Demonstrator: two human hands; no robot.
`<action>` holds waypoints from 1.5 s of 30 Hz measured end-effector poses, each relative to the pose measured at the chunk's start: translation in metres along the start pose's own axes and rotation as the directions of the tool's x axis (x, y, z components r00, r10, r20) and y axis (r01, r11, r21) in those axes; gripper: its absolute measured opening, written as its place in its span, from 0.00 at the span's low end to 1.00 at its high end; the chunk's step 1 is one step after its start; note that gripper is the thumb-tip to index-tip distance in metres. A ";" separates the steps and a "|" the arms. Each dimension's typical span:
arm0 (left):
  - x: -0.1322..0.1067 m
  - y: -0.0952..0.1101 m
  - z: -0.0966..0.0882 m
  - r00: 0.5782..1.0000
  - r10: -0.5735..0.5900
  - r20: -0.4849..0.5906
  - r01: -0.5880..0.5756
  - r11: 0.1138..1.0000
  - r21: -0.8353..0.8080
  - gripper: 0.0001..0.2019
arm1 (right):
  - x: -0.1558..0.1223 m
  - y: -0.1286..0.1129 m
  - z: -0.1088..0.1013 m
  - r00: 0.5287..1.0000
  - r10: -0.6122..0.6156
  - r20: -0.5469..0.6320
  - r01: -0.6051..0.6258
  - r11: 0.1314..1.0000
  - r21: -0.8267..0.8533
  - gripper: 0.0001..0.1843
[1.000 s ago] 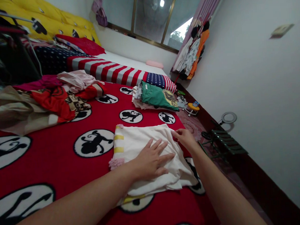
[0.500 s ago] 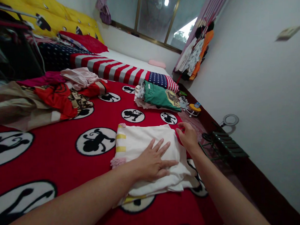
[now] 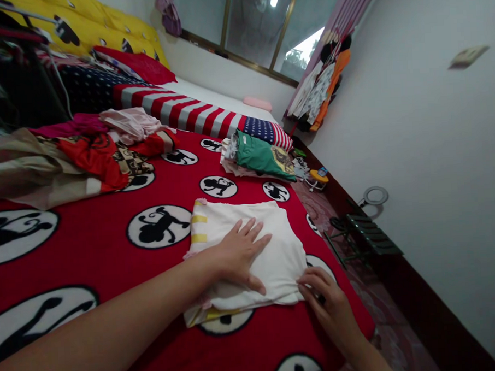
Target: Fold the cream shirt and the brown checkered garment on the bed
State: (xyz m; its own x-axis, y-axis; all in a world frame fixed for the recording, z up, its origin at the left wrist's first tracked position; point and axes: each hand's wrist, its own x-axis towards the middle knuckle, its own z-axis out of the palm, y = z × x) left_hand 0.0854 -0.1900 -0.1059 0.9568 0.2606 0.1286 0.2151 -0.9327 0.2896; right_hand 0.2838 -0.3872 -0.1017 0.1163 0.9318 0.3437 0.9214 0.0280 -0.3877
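Observation:
A folded white garment [image 3: 271, 255] with yellow stripes and pink fringe along its left side lies on a red blanket [image 3: 126, 333] patterned with black monkeys in white ovals. My left hand [image 3: 240, 254] rests flat on its middle, fingers spread and thumb out. At the garment's right edge, toward the near corner, my right hand [image 3: 324, 297] pinches the cloth between thumb and fingers. Small creases run from that pinch. Part of the garment is hidden under my left hand and forearm.
Beyond the garment sits a folded pile with a green shirt [image 3: 262, 155] on top. Rumpled clothes [image 3: 94, 151] lie at the left. Past the bed's right edge stand a dark slatted stool [image 3: 372, 234] and a ring light [image 3: 375, 196] by the wall.
My right hand has come nearer along the garment's right side and now pinches its edge. That edge lies straighter. My left hand has shifted slightly left, still flat.

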 end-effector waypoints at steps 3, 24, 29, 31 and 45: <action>0.002 0.000 0.001 1.000 -0.002 0.019 0.002 1.000 -0.006 0.58 | -0.003 0.000 -0.009 1.000 0.025 0.013 -0.024 0.997 -0.074 0.08; -0.046 -0.030 -0.036 0.942 -0.321 -0.101 0.328 0.943 0.059 0.38 | 0.133 -0.030 0.023 0.983 -0.159 0.086 0.163 0.986 -0.033 0.25; -0.046 -0.058 -0.015 0.903 -0.382 -0.198 0.406 0.909 0.097 0.39 | 0.162 0.012 0.063 0.960 0.087 0.267 -0.033 0.980 -0.198 0.32; -0.051 -0.061 -0.012 0.905 -0.368 -0.214 0.391 0.917 0.079 0.37 | 0.160 0.023 0.068 0.960 0.104 0.258 -0.053 0.978 -0.200 0.32; -0.064 -0.092 -0.024 0.379 -0.822 -0.424 -0.077 0.429 -0.900 0.16 | 0.102 -0.166 0.072 0.969 -0.036 0.243 0.085 0.977 -0.195 0.30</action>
State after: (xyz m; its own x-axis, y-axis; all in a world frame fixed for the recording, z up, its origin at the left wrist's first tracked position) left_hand -0.0006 -0.1150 -0.1178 0.1034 0.9716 0.2126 -0.1574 -0.1951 0.9681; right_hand 0.1161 -0.2713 -0.0637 -0.0102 0.9902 0.1391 0.9824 0.0358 -0.1831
